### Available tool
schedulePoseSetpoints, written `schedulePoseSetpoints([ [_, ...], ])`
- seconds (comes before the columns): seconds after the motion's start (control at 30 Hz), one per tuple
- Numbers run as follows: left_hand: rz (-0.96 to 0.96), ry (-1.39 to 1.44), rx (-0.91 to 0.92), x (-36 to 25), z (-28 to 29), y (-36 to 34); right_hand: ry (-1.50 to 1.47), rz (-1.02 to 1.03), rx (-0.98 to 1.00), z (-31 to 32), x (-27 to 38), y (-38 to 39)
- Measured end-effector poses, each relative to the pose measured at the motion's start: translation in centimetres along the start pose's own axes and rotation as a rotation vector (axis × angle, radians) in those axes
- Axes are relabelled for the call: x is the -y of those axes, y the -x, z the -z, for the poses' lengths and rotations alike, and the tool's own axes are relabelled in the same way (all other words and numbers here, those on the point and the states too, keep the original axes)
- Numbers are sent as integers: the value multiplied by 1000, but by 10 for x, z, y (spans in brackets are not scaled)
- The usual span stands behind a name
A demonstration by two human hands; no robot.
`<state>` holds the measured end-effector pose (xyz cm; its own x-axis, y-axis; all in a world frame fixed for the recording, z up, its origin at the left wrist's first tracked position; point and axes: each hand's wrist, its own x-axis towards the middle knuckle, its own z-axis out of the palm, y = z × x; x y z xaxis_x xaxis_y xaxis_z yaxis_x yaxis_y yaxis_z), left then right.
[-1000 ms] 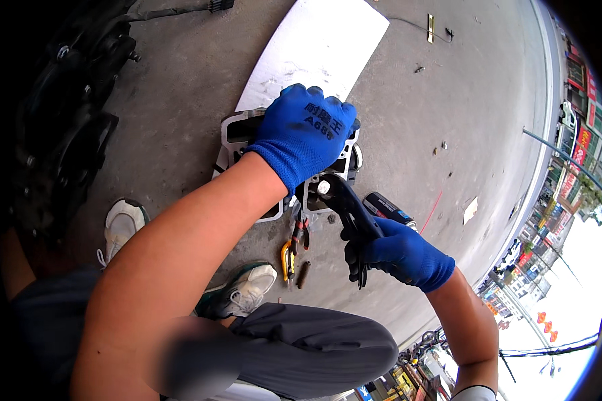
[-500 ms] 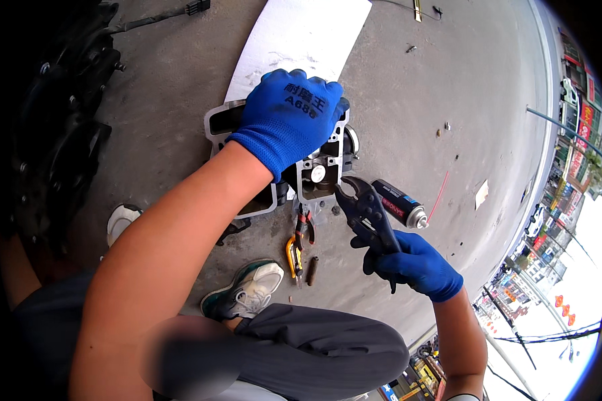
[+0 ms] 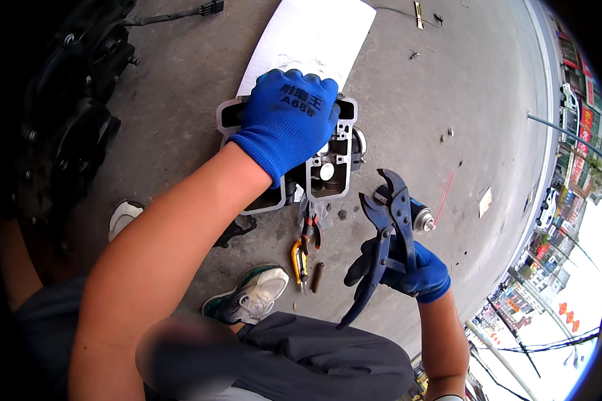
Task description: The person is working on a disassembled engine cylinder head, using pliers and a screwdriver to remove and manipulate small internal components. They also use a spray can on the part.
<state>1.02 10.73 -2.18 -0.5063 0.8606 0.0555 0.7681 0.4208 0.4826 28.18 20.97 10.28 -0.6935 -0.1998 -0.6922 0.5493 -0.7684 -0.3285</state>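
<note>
Dark-blue pliers (image 3: pixel 401 212) in right hand (image 3: pixel 418 274), floor (image 3: pixel 366 179) separating them from casting edge (image 3: pixel 347 175)

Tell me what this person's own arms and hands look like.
The left hand wears a blue knitted glove with black printing across its back. The right hand wears a matching blue glove, darker toward the fingers. The left forearm and right forearm are bare. A pale sleeve edge shows on the right arm.

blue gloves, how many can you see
2: one on the left hand, over the casting; one on the right hand, holding the locking pliers.
</note>
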Motion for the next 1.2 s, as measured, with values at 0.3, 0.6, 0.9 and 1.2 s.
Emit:
schedulePoseSetpoints([
  [0.3,4,-40,24,-2,-3,5,9,-225,195,-10,54,-16],
  [0.6,58,-79,225,-8,10,-3,237,-446,-159,-34,62,-50],
  [0.9,61,-63,248,-8,10,-3,136,-653,-319,-46,76,-80],
  [1.2,71,-32,234,-8,8,0,309,-793,-376,-55,93,-95],
])
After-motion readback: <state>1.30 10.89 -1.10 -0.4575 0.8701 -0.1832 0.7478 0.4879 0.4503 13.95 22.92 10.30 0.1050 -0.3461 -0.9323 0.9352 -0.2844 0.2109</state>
